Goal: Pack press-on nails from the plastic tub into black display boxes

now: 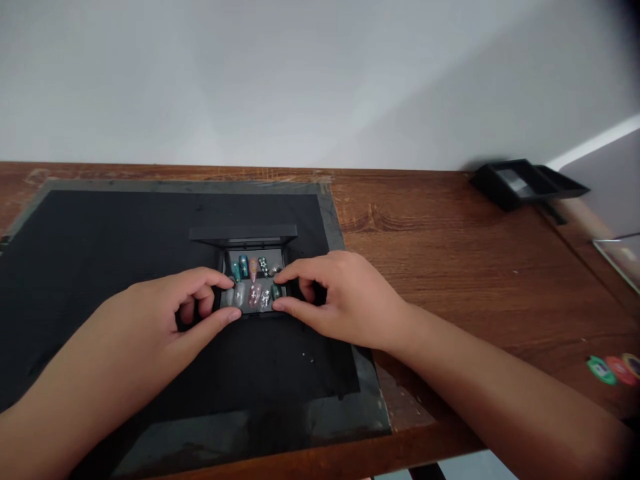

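A small black case stands with its lid raised on the black mat. Inside lie two rows of decorated false nails, in teal, pink, silver and dark green, several with star shapes. From the left, my left hand pinches the lower row's strip at its left end, thumb and index finger at the near and far edges. My right hand grips the right end of that strip the same way, by the dark green nail. The other fingers of both hands are curled.
The black mat covers the left and middle of the wooden table. A black holder stands at the back right. Small green and red round items lie at the right edge. Tiny bits dot the mat near the case.
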A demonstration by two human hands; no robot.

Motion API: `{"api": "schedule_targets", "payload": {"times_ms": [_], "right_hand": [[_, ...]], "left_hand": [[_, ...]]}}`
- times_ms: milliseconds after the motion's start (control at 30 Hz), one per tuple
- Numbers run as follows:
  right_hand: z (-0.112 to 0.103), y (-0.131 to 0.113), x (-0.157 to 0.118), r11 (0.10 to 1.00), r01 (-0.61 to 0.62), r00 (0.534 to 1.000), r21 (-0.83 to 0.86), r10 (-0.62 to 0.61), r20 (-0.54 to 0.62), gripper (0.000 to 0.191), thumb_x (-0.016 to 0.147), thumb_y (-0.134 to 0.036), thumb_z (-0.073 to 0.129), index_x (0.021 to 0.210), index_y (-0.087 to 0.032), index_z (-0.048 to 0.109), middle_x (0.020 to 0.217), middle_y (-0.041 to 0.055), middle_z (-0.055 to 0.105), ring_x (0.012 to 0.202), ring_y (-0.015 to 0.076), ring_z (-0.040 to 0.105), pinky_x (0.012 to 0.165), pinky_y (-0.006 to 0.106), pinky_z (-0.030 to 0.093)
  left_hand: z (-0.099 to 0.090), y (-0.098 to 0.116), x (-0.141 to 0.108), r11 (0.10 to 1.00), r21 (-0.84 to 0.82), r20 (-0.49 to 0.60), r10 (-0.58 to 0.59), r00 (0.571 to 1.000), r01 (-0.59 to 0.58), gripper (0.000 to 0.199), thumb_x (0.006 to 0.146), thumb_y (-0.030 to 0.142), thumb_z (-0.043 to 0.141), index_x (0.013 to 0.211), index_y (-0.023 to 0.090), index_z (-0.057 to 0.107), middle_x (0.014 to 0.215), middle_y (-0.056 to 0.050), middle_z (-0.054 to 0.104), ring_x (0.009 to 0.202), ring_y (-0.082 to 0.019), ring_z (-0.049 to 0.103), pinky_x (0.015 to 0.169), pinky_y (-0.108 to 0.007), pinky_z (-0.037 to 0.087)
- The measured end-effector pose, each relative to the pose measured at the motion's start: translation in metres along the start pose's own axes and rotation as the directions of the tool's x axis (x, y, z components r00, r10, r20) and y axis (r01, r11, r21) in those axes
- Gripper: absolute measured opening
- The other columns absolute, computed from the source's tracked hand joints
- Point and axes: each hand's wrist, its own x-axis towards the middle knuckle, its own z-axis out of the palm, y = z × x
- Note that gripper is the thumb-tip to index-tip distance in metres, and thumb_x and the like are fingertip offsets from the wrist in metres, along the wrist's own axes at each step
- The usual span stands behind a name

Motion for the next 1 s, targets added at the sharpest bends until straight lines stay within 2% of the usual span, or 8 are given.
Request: {"api": "schedule_targets", "payload": {"times_ms": [233, 400, 633, 1000], "right_hand": [[0.0, 0.0, 0.001, 1.0, -0.002, 1.0, -0.011, 0.002, -0.005, 0.022, 0.085, -0.036, 0.078, 0.102, -0.022, 0.078, 0.068, -0.0036, 0.068, 0.06, 0.0107, 0.057, 0.059, 0.027, 0.03], [0.0, 0.001, 0.001, 1.0, -0.008, 1.0, -0.007, 0.008, -0.014, 0.021, 0.084, -0.035, 0.08, 0.1, -0.022, 0.079, 0.067, -0.0037, 0.068, 0.058, 0.0104, 0.056, 0.058, 0.027, 0.029], [0.003, -0.001, 0.0, 0.999, -0.036, 0.999, -0.02, 0.036, -0.02, 0.021, 0.084, -0.036, 0.079, 0.101, -0.023, 0.079, 0.064, -0.0051, 0.068, 0.056, 0.0103, 0.057, 0.057, 0.027, 0.029], [0.004, -0.002, 0.001, 0.996, -0.075, 0.997, -0.041, 0.074, -0.029, 0.021, 0.086, -0.039, 0.077, 0.101, -0.024, 0.079, 0.064, -0.0049, 0.068, 0.057, 0.0113, 0.058, 0.056, 0.028, 0.029]], "left_hand": [[-0.002, 0.005, 0.0, 0.999, 0.021, 0.007, -0.031, 1.0, 0.031, 0.039, 0.09, 0.065, 0.057, 0.111, 0.034, 0.067, 0.064, 0.003, 0.061, 0.051, -0.016, 0.056, 0.048, -0.03, 0.038], [-0.003, 0.009, 0.0, 0.999, 0.038, 0.011, -0.006, 1.0, 0.005, 0.037, 0.092, 0.062, 0.055, 0.108, 0.031, 0.066, 0.062, 0.004, 0.057, 0.051, -0.015, 0.055, 0.048, -0.028, 0.036], [0.003, 0.007, 0.0, 0.999, -0.004, -0.075, -0.049, 0.996, 0.049, 0.037, 0.087, 0.063, 0.061, 0.104, 0.03, 0.067, 0.061, 0.006, 0.057, 0.05, -0.015, 0.055, 0.047, -0.027, 0.036], [0.01, 0.002, 0.006, 0.997, -0.072, -0.139, 0.009, 0.99, -0.019, 0.033, 0.086, 0.062, 0.063, 0.1, 0.032, 0.07, 0.06, 0.004, 0.062, 0.049, -0.018, 0.058, 0.044, -0.027, 0.036]]}}
